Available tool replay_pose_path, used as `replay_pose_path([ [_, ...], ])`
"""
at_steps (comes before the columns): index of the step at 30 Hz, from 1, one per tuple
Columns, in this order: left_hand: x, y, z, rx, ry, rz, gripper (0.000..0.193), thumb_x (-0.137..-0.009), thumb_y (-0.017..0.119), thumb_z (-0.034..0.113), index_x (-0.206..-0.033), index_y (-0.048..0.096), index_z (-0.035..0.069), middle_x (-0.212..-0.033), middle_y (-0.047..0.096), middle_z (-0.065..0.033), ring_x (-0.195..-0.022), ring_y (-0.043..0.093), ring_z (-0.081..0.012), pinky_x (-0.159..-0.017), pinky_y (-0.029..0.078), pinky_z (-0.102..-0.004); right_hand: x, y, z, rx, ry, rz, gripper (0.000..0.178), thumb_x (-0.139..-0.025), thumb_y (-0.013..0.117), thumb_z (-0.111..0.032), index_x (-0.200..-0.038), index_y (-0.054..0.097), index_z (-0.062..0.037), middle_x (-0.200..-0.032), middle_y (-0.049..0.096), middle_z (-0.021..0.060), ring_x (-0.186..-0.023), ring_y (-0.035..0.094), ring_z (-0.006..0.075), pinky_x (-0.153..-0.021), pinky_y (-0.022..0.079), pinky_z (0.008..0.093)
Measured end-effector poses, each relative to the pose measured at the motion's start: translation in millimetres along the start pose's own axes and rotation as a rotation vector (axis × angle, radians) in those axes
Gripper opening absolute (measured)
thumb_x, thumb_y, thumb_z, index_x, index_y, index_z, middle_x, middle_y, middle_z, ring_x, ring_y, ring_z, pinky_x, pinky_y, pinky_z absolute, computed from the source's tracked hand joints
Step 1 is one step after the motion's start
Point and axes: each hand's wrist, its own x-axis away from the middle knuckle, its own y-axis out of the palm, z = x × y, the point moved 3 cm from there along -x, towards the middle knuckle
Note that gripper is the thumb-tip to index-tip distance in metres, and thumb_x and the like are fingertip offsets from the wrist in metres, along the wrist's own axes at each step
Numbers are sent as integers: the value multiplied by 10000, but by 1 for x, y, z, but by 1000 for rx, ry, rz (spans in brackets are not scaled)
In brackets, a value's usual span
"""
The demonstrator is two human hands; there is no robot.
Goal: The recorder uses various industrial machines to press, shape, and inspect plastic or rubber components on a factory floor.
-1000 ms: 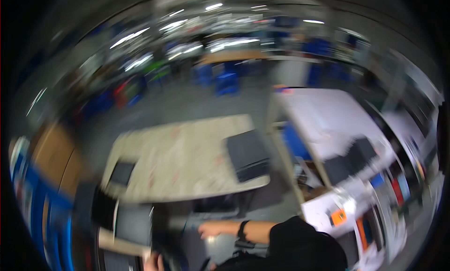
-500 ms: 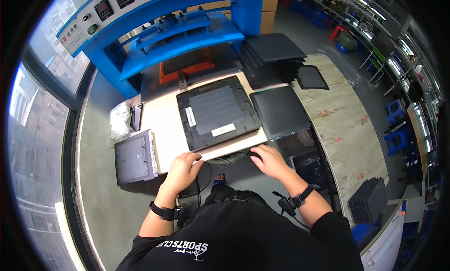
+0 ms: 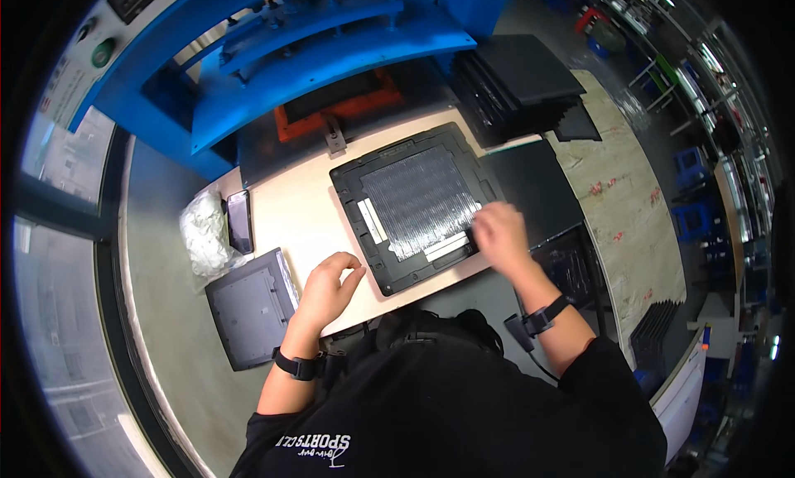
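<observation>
A black plastic panel (image 3: 406,273) with raised edges lies on the pale board, directly in front of me. Its ribbed, shiny middle is bordered by two white strips, a left one (image 3: 373,220) and a lower one (image 3: 447,247). My left hand (image 3: 328,289) hovers by the panel's lower left side, fingers loosely bent, thumb apart, nothing in it. At the panel's lower right edge is my right hand (image 3: 502,236), its bent fingers smeared by motion; whether they grip the edge I cannot tell.
Behind the board stands a blue press (image 3: 331,68) with an orange frame (image 3: 290,126) under its plate. Black sheets (image 3: 530,68) are stacked at right, and another dark sheet (image 3: 534,188) lies nearer. At left are a phone (image 3: 239,221), crumpled clear plastic (image 3: 207,234) and a grey panel (image 3: 248,312).
My right hand has moved up from the board's front edge to the panel's right edge. My left hand stays near the board's front. The view has shifted closer to the board.
</observation>
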Motion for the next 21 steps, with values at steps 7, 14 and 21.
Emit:
replay_pose_path([
  [7,-15,16,-13,114,-10,50,173,-853,626,84,-977,618,-35,-906,657,-169,-869,649,-273,-789,492,-332,93,-12,102,422,420,-502,947,-678,777,-387,-1443,286,-121,-1494,225,176,-1383,211,361,-1069,239,581],
  [14,-39,20,18,76,11,88,162,-860,609,88,-943,619,-51,-879,659,-166,-833,639,-255,-767,486,-318,102,-10,120,444,256,-372,719,-748,709,-348,-1372,429,-126,-1421,388,164,-1315,355,347,-1096,240,493],
  [21,-83,47,86,-39,171,43,160,-855,611,86,-945,622,-46,-867,656,-152,-828,638,-243,-766,481,-316,104,-14,139,324,77,-368,529,-870,559,-423,-1283,526,-95,-1354,456,202,-1236,426,440,-1035,342,506],
])
